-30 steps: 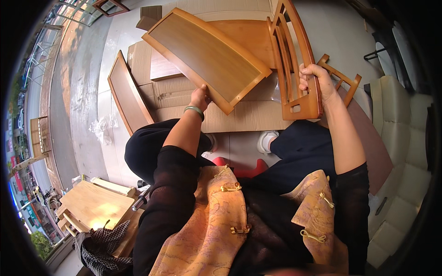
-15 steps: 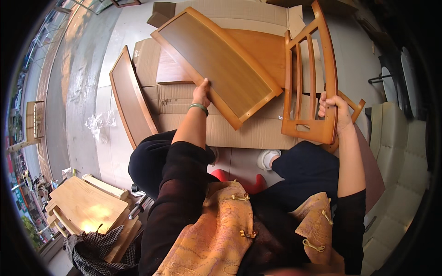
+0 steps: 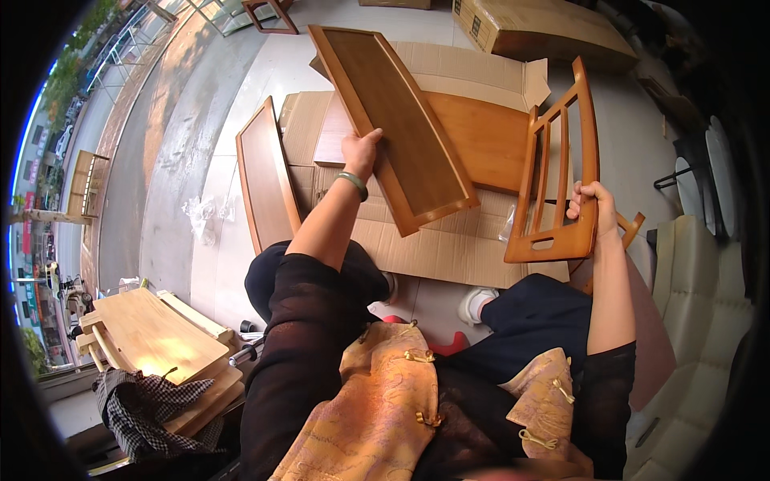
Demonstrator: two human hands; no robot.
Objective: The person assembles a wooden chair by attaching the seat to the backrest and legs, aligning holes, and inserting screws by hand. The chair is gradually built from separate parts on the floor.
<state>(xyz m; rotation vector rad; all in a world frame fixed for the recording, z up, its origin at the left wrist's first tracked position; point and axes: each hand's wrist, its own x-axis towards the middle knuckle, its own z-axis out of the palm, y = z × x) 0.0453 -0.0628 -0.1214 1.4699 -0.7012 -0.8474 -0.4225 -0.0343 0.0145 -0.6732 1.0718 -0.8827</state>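
Note:
My left hand [image 3: 362, 154] is closed on the long edge of a framed wooden panel [image 3: 401, 120], which is held up at a slant. A slatted wooden frame [image 3: 542, 172], shaped like a chair part, stands at the right; my right hand [image 3: 595, 207] grips its outer rail. Behind these two pieces, a flat orange-brown wooden board [image 3: 489, 136] lies on cardboard [image 3: 385, 240], partly covered by them. To the left, a second framed panel [image 3: 267, 180] rests apart from my hands. How my left fingers wrap under the panel is hidden.
A long cardboard box [image 3: 545, 28] sits at the far right. Near my left side are light wooden pieces [image 3: 160, 333] with a checked cloth [image 3: 148, 409]. A cream padded seat [image 3: 690, 321] borders the right, and crumpled clear plastic [image 3: 207, 216] lies on the floor.
The panel in my left hand has swung steeper, its far end now pointing more away from me. My right hand keeps its grip on the slatted frame. The whole view has shifted.

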